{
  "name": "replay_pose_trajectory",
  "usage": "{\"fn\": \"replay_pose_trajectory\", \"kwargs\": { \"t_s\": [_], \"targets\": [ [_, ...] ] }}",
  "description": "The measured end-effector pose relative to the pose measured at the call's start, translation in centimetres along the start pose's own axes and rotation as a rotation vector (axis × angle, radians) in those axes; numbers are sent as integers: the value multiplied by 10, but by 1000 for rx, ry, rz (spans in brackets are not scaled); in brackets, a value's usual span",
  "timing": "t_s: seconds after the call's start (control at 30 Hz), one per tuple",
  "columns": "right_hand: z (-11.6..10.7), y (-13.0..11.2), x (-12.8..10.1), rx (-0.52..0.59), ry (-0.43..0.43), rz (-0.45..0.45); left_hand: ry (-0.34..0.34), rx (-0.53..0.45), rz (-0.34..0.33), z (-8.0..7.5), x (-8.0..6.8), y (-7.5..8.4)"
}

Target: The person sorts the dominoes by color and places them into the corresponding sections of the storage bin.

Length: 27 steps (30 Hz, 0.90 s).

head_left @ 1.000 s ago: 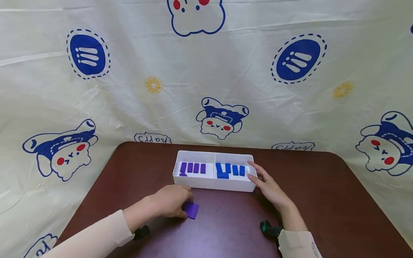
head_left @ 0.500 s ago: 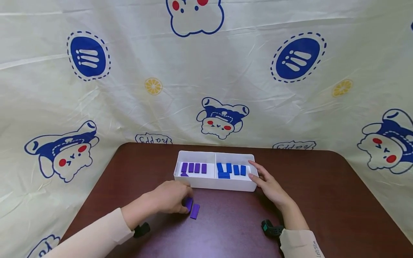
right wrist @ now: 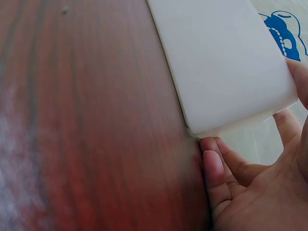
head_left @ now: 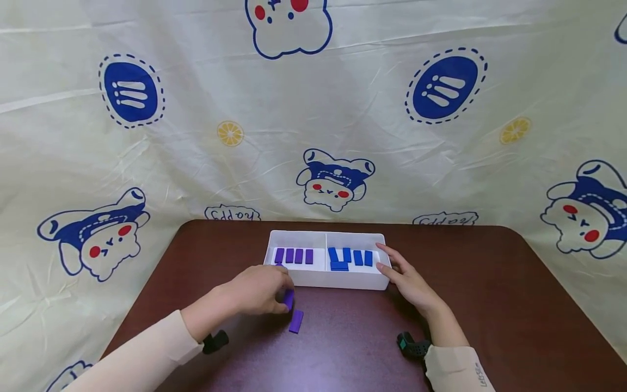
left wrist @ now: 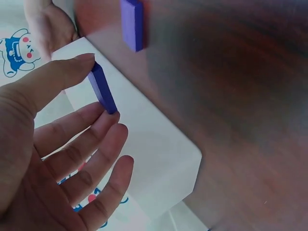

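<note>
My left hand (head_left: 257,291) pinches a small purple rectangular block (left wrist: 102,89) between thumb and fingertips, just in front of the white two-compartment box (head_left: 343,280). In the left wrist view the block stands between the thumb and two fingertips, overlapping the box's side. A second purple block (head_left: 296,321) lies on the table, nearer to me. My right hand (head_left: 416,286) holds the right end of the box, thumb and forefinger at its rim; in the right wrist view other fingers (right wrist: 214,168) are at its lower corner.
Several purple blocks (head_left: 299,256) lie in the left compartment, most in a row. Several blue blocks (head_left: 358,258) lie in the right one. The brown table (head_left: 343,348) meets a printed white cloth (head_left: 274,179) behind. A dark band (head_left: 413,346) sits at my right wrist.
My left hand has drawn one purple block away from the other, lifted it and carried it toward the box. The other block stays behind on the table. My right hand keeps its place.
</note>
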State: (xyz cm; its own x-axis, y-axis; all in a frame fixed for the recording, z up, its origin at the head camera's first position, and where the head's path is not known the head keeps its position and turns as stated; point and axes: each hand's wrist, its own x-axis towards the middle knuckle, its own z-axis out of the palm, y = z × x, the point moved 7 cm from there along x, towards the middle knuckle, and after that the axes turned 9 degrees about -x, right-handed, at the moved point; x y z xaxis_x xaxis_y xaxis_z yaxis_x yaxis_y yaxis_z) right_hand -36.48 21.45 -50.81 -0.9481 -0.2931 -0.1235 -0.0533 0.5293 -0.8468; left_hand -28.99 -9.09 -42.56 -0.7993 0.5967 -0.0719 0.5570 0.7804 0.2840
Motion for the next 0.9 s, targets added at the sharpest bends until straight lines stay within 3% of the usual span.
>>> {"fn": "replay_pose_trajectory", "kwargs": {
  "t_s": [0.43,0.9],
  "targets": [
    [-1,1,1,5,-5,-6,64,-36,-41,-27,11,-5],
    [0,2,1,-15,-4,17,107,-101,-62,-37,36,-19]
  ]
}}
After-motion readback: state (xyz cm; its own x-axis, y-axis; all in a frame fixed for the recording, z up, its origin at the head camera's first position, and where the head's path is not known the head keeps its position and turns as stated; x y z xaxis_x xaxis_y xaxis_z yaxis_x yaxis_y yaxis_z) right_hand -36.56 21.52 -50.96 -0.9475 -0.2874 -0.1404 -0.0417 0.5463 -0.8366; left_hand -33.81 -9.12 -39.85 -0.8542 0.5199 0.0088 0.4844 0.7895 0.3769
